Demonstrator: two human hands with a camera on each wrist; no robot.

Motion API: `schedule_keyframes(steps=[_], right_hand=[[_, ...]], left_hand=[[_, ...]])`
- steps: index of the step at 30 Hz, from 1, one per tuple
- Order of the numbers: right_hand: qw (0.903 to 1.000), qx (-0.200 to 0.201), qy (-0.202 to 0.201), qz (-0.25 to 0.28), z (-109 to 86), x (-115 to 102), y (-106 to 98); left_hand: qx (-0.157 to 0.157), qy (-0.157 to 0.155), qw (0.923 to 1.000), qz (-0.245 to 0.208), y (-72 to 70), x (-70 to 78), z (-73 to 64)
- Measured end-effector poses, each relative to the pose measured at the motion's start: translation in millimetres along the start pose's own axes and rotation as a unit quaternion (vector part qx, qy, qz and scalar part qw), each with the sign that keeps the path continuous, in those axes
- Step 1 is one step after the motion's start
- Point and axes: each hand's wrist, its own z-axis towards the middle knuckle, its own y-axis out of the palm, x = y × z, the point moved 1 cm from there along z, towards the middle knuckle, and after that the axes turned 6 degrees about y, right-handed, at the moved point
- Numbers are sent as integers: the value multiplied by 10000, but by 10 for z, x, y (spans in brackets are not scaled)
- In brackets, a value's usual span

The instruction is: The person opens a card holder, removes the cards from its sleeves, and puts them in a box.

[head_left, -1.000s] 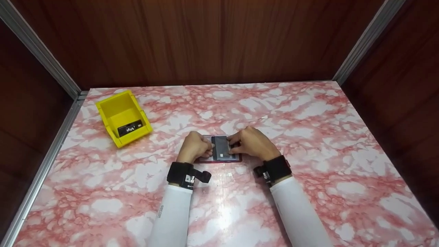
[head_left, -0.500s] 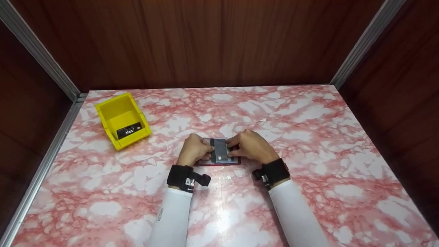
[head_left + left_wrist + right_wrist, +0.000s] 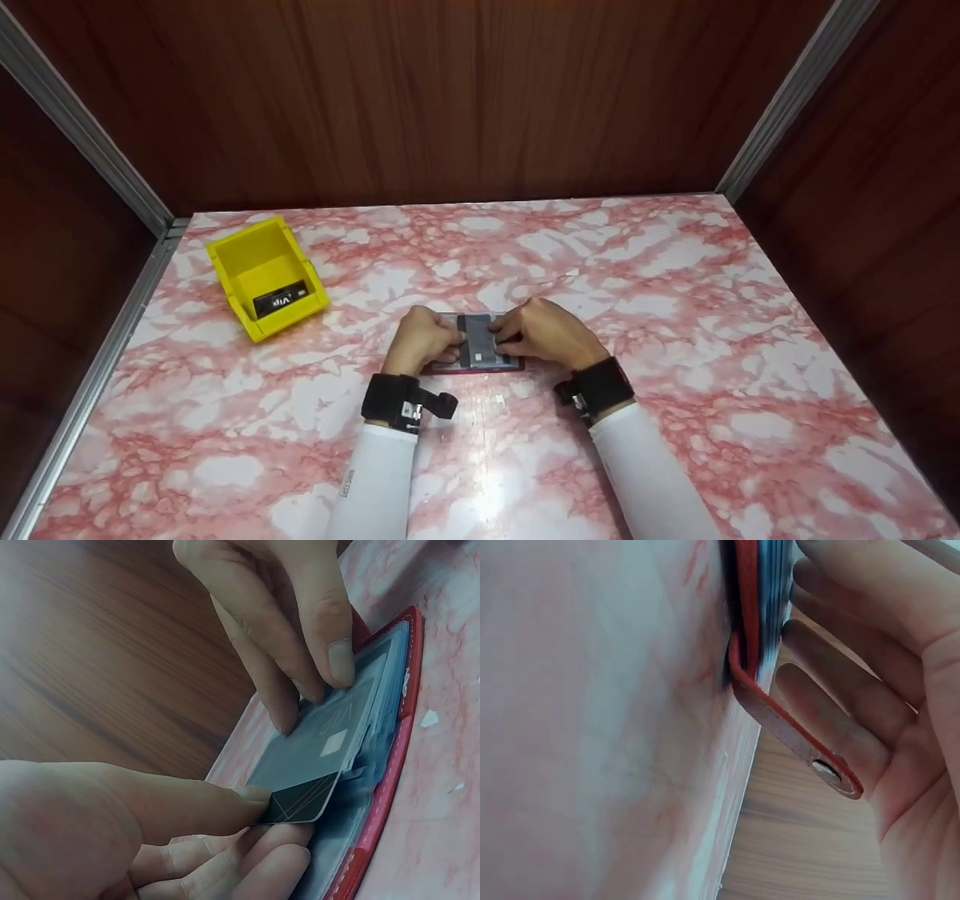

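In the head view, a red-edged card holder [image 3: 480,370] lies opened on the table between both hands. A black card [image 3: 304,799] sits mostly inside one of its clear plastic sleeves [image 3: 300,754], with a dark strip sticking out on the left. My left hand [image 3: 424,337] pinches that protruding strip between thumb and fingers. On the opposite side, my right hand [image 3: 551,334] pinches the sleeve, its thumb on top and the other fingers at the far edge. A red strap [image 3: 795,731] with a metal snap hangs from the holder beside the right palm.
A yellow bin [image 3: 259,251] stands at the back left of the table, with a black card [image 3: 279,300] marked "Vip" inside. Dark wood-grain panels [image 3: 450,97] enclose the pink marbled table [image 3: 675,465] at the back and sides.
The head view has tilted, so everything sits lower in it. Both hands keep their hold on the card and sleeve, with hardly any movement.
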Motion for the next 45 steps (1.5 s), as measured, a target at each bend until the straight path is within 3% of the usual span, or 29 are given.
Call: schedule_keyframes(steps=[8, 14, 21, 32, 41, 45], right_hand=[[9987, -34, -400, -320, -84, 3, 26], [9992, 69, -261, -302, -84, -1, 30], [9999, -119, -85, -72, -66, -40, 55], [9988, -289, -104, -382, -18, -87, -27], [9982, -221, 262, -498, -1, -149, -14], [9977, -236, 305, -550, 17, -152, -20]], left_hand=[[-87, 14, 10000, 30, 15, -20, 3], [-89, 166, 9998, 16, -21, -25, -2], [-54, -240, 9997, -82, -89, -56, -30], [119, -12, 9961, 869, -49, 1, -26], [68, 143, 9967, 797, -53, -6, -37], [63, 59, 9975, 699, -66, 2, -31]])
